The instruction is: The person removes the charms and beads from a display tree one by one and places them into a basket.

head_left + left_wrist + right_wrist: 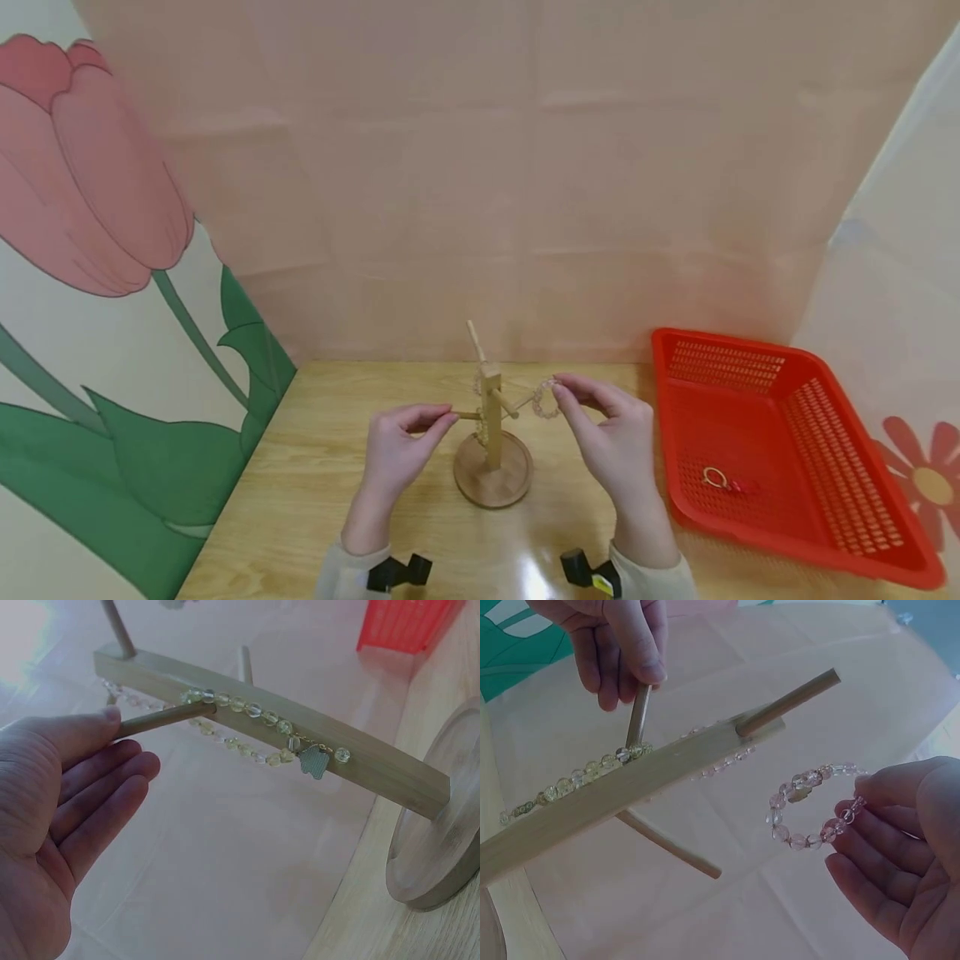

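Note:
A wooden peg stand (491, 429) with a round base (492, 496) stands upright on the table. My left hand (401, 437) pinches the end of its left peg (169, 718) between thumb and forefinger. Round that peg hangs a yellow and clear beaded bracelet (255, 710) with a small greyish charm (314, 762). My right hand (611, 425) holds a pink and clear beaded bracelet (781, 832) by one side, its loop hanging apart from the stand's pegs in the right wrist view. Another pale pink beaded bracelet (740, 755) hangs behind the post, partly hidden.
To the right sits a red plastic basket (798, 354) with a gold-coloured ring (714, 477) and a small pink-red piece (737, 486) inside. The wooden table (300, 500) meets a beige backdrop (420, 208) at its far edge.

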Tool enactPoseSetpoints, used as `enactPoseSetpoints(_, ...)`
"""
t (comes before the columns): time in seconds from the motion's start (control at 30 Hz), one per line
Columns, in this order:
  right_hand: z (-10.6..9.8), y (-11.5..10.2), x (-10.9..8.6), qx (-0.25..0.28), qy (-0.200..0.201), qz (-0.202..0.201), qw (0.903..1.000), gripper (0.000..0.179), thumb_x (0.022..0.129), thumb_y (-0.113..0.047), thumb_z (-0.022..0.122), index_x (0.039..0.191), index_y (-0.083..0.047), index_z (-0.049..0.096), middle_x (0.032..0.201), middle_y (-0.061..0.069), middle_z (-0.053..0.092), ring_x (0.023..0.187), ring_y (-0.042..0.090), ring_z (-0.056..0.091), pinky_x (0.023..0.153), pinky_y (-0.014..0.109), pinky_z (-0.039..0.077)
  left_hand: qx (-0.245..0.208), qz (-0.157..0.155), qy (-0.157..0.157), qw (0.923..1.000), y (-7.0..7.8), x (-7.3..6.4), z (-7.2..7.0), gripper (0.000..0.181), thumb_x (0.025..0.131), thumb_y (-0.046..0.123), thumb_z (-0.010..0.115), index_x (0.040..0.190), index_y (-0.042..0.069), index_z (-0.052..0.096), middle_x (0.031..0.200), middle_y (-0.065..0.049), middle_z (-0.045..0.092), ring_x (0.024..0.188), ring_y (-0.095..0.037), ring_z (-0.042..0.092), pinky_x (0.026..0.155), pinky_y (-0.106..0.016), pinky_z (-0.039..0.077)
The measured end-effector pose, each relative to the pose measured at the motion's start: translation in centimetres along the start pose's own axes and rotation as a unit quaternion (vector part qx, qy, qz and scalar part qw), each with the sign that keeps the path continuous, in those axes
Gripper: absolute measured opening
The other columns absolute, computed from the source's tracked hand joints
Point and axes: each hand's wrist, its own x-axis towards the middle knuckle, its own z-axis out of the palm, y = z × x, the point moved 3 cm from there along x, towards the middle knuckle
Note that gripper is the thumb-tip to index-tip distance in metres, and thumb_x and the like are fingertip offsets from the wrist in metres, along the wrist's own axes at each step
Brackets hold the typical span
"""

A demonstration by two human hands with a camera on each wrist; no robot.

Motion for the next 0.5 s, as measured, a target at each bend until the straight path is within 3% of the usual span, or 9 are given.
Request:
enactPoseSetpoints(0.13,-0.2,0.3,0.0,-0.014,-0.003,-0.004,0.9999,0.018,0.09,0.001,0.086,0.105,-0.008,0.085,0.099,0.004,0.082,0.086,0.007,0.075,0.08,0.013,0.058,0.001,0.002,0.002,1.0,0.0,0.0,-0.2,0.01,0.089,0.002,0.088,0.098,0.004,0.085,0.093,-0.002,0.082,0.076,-0.011,0.077,0.071,-0.025,0.065)
enactPoseSetpoints(0.23,-1.0,0.9,-0.4,-0.031,-0.01,0.001,0.9995,0.019,0.09,0.001,0.086,0.106,-0.008,0.085,0.098,0.003,0.082,0.087,-0.001,0.073,0.078,0.011,0.057,0.003,0.008,0.001,1.0,-0.1,0.0,-0.2,0.01,0.088,0.001,0.088,0.097,0.004,0.085,0.092,-0.002,0.082,0.076,-0.011,0.077,0.07,-0.025,0.065)
enactPoseSetpoints(0.5,-5.2,1.9,-1.0,-0.085,-0.032,0.023,0.9956,0.024,0.087,0.003,0.088,0.108,-0.008,0.085,0.098,0.004,0.082,0.088,-0.009,0.071,0.076,0.008,0.056,-0.001,0.02,-0.008,0.9998,-0.2,0.2,-0.3,0.009,0.089,0.001,0.088,0.097,0.0,0.084,0.093,-0.005,0.082,0.076,-0.013,0.078,0.071,-0.026,0.065)
